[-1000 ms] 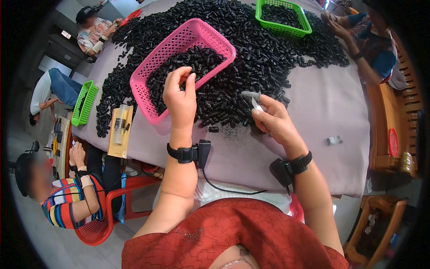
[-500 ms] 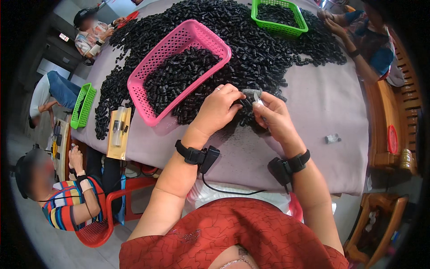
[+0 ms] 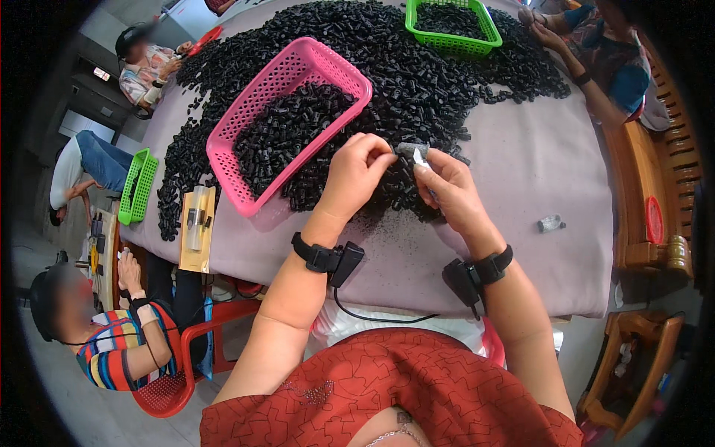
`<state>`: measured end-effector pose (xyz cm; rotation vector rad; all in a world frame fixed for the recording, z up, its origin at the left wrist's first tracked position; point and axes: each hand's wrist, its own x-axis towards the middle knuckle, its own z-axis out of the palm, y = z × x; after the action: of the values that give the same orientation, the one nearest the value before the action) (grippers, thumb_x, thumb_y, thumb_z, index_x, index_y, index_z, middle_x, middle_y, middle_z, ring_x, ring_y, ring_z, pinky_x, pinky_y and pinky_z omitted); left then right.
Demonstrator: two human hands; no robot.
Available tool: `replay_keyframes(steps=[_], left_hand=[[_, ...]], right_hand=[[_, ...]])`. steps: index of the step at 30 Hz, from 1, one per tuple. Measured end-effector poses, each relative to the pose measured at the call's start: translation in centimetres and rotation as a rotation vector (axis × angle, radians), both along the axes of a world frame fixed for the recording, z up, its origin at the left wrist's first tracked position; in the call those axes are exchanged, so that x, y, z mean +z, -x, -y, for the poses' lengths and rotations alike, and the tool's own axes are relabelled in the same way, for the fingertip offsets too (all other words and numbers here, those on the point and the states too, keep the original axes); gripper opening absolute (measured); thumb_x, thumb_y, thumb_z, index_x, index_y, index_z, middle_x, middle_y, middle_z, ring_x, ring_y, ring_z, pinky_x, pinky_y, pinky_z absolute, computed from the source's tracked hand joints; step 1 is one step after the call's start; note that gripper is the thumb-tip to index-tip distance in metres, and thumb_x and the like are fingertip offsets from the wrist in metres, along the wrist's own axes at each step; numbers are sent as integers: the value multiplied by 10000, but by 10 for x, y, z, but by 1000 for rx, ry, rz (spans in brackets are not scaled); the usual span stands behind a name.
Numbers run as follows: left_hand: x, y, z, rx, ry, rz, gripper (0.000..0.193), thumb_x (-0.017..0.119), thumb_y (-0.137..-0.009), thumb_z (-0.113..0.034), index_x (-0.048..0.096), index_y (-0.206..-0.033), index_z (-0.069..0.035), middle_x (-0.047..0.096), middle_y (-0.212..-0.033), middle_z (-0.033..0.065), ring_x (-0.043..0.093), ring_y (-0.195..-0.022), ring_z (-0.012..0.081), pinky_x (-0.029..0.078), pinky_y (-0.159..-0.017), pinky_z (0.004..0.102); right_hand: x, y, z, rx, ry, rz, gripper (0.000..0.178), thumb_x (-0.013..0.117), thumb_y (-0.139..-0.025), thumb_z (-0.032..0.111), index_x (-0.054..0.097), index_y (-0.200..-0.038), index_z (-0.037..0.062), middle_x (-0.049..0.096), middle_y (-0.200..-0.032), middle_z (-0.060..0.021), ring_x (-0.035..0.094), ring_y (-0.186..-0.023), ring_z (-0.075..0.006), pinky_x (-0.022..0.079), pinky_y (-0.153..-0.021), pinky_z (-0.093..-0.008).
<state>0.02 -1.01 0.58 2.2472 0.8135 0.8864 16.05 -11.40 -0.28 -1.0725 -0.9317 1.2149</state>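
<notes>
My left hand (image 3: 356,173) is closed in a pinch above the edge of a heap of small black cylindrical pieces (image 3: 406,89). What its fingertips hold, if anything, is too small to make out. Just to its right, my right hand (image 3: 453,190) grips a small knife (image 3: 419,157) with a pale, pointed blade. A grey, worn-looking cylinder (image 3: 411,148) rests at the same fingertips, above the blade. Dark crumbs lie scattered on the cloth below both hands. A large pink basket (image 3: 249,195), partly filled with black pieces, stands left of my hands.
A green basket (image 3: 454,43) of black pieces sits at the far side. On the mauve tablecloth (image 3: 536,164), another grey cylinder (image 3: 551,223) lies to the right. A yellow envelope (image 3: 195,253) bears a clear tube at the left edge. Other people sit around the table.
My left hand has drawn slightly away from the grey cylinder, its fingers curling in closer. My right hand still grips the knife. The whole view has shifted a little.
</notes>
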Motion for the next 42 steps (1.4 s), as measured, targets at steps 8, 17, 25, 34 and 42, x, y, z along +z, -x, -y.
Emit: replay_keyframes(steps=[8, 17, 25, 34, 42], left_hand=[[-7, -3, 15, -81, 799, 477, 134, 667, -918, -167, 694, -953, -41, 636, -778, -32, 559, -667, 30, 470, -618, 186], [-8, 1, 16, -317, 1159, 451, 170, 622, -943, -151, 632, -1057, -26, 655, -851, 28, 622, -660, 95, 509, -606, 212], [-14, 3, 8, -310, 1350, 638, 104, 611, -944, -148, 611, -1004, -63, 667, -862, 45, 647, -727, 117, 544, -650, 247], [-21, 9, 0, -356, 1427, 698, 153, 588, -955, -176, 611, -1071, -79, 670, -951, 33, 661, -858, 141, 550, -756, 290], [-28, 2, 5, -402, 1450, 657, 148, 596, -953, -188, 638, -1049, -83, 672, -873, 3, 642, -704, 75, 552, -606, 217]], right_hand=[[9, 10, 4, -10, -90, -33, 350, 624, -915, 108, 558, -1247, 18, 549, -788, 43, 437, -571, -14, 337, -483, -177], [-3, -1, 0, -26, -25, -8, 299, 642, -918, 166, 597, -1175, 18, 589, -788, 34, 462, -581, -12, 346, -480, -175], [10, 6, 7, 43, -80, 97, 407, 616, -924, 148, 541, -1309, 40, 625, -876, 36, 455, -652, -12, 357, -548, -173], [12, 8, 1, 199, -64, 39, 581, 643, -903, 154, 410, -1425, 47, 505, -735, 55, 431, -612, -19, 327, -514, -183], [15, 10, 8, 146, -13, -12, 534, 597, -899, 71, 431, -1405, 39, 548, -827, 30, 417, -583, -18, 307, -489, -171]])
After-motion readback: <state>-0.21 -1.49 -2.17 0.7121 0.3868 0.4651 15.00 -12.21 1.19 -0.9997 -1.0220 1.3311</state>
